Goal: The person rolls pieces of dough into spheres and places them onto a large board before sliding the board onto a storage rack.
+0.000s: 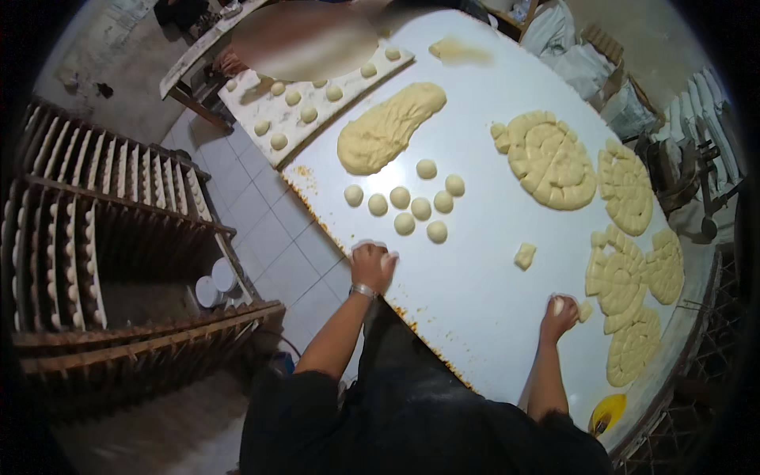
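At the near-left edge of the white table my left hand (374, 267) is closed around a piece of dough, mostly hidden by the fingers. Out to the right, my right hand (560, 317) grips another pale piece of dough (559, 305) that shows between thumb and fingers. A small cut dough piece (585, 311) lies right beside that hand, and a larger cut piece (524, 256) sits farther up and to its left. Ahead of my left hand rest several smooth round dough balls (421, 209). Beyond them stretches a long, unshaped dough mass (388, 131).
Flat dough rounds scored into pieces (552, 161) cover the table's right side. A yellow scraper (608, 413) lies at the near right. A board (317, 131) with dough balls overlaps the far-left edge. Wooden racks of dough trays (103, 170) and white buckets (210, 290) stand left.
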A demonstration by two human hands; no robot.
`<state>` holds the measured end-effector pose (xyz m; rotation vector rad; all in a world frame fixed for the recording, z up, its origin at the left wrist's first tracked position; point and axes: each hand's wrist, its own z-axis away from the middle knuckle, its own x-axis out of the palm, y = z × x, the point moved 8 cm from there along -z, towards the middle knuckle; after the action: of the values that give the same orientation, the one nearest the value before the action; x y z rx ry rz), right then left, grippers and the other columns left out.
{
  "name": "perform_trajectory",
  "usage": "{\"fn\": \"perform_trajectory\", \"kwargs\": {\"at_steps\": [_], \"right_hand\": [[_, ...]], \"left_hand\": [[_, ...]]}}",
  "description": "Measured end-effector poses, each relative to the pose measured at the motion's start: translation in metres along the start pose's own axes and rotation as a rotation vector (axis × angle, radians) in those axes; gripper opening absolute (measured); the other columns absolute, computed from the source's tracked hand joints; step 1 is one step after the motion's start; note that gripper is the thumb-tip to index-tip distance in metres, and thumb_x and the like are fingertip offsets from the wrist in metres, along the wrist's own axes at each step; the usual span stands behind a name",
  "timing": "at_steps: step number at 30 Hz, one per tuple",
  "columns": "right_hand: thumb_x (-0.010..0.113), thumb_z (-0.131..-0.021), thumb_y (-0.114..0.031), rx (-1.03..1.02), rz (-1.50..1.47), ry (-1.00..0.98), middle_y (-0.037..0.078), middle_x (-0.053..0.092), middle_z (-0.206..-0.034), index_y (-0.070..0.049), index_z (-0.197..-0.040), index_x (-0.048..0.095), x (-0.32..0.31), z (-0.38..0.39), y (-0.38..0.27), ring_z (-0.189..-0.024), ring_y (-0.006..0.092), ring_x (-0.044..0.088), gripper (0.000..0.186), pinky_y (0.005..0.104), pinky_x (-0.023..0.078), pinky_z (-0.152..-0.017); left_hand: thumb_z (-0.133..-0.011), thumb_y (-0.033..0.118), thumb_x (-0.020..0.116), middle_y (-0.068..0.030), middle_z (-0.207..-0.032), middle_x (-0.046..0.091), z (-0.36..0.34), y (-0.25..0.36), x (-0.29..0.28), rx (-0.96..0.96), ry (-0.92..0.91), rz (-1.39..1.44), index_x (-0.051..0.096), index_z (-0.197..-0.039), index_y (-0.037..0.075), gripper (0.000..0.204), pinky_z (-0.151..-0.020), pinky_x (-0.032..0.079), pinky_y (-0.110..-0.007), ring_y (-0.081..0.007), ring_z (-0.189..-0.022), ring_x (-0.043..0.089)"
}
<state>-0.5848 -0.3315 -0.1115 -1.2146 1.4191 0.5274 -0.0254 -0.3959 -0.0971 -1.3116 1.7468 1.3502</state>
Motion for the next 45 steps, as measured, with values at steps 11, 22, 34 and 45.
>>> {"fn": "perform_trajectory", "kwargs": {"at_steps": [11, 22, 34, 45], "right_hand": [[0.064, -0.08, 0.002, 0.012, -0.072, -0.544, 0.017, 0.057, -0.123, 0.0, -0.122, 0.061, -0.016, 0.016, -0.066, -0.113, 0.0354, 0.06, 0.042, 0.0446, 0.05, -0.104], [0.091, -0.081, -0.026, -0.1, -0.615, -0.304, 0.019, 0.065, -0.12, 0.0, -0.124, 0.065, 0.051, 0.114, -0.427, -0.115, 0.0352, 0.063, 0.056, 0.0459, 0.053, -0.1], [0.075, -0.092, -0.016, 0.012, -0.175, -0.094, 0.013, 0.062, -0.131, -0.008, -0.121, 0.07, 0.055, -0.028, -0.192, -0.119, 0.0376, 0.058, 0.03, 0.0485, 0.047, -0.105], [0.084, -0.083, -0.04, -0.172, -0.393, -0.223, 0.007, 0.063, -0.113, -0.014, -0.114, 0.064, 0.034, 0.084, -0.214, -0.117, 0.0303, 0.054, 0.045, 0.0495, 0.037, -0.104]], "left_hand": [[-0.084, 0.024, 0.079, -0.0147, -0.093, 0.068, -0.063, -0.045, -0.002, -0.169, 0.039, 0.198, 0.069, -0.085, 0.006, 0.02, -0.083, 0.046, -0.055, -0.0381, -0.092, 0.062], [-0.079, 0.013, 0.085, -0.0121, -0.101, 0.063, -0.106, -0.077, -0.061, 0.207, -0.729, 0.619, 0.07, -0.093, 0.005, 0.022, -0.083, 0.056, -0.043, -0.0328, -0.095, 0.065], [-0.077, 0.018, 0.088, -0.0217, -0.136, 0.064, -0.087, -0.091, -0.052, 0.099, -0.42, 0.343, 0.066, -0.13, 0.005, 0.058, -0.111, 0.042, -0.053, -0.0409, -0.128, 0.056], [-0.092, 0.034, 0.083, -0.0161, -0.123, 0.073, 0.219, -0.272, -0.193, -1.01, -0.549, 0.199, 0.069, -0.125, -0.002, 0.051, -0.101, 0.053, -0.041, -0.0276, -0.115, 0.068]]}}
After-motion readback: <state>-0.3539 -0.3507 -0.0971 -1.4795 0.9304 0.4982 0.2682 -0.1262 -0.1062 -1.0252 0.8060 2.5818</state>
